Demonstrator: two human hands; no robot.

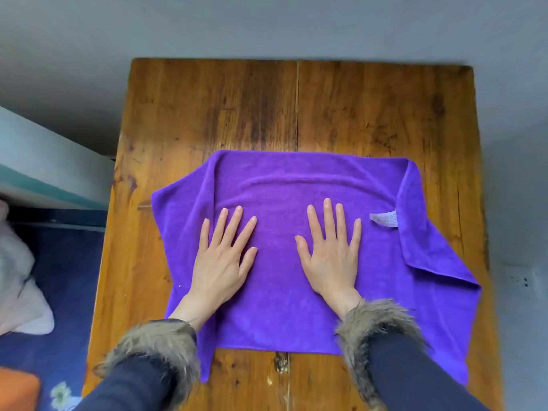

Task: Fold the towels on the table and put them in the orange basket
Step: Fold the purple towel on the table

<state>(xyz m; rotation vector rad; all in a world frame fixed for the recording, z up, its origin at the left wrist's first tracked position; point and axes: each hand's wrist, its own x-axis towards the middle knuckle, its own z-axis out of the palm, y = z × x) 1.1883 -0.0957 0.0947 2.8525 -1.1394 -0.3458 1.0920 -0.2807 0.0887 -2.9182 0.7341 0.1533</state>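
Purple microfibre towel [296, 262] flat at 6 o'clock on wooden table [237, 114] — left hand [221, 262], right hand [330, 256] pressing it, fingers straight. Right edge flipped in; folding barely begun — basketing left.

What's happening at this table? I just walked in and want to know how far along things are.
A person has a purple towel spread on the wooden table and presses both the left hand and right hand flat on it. Its right edge is turned over, showing a white label. Something orange shows at lower left.
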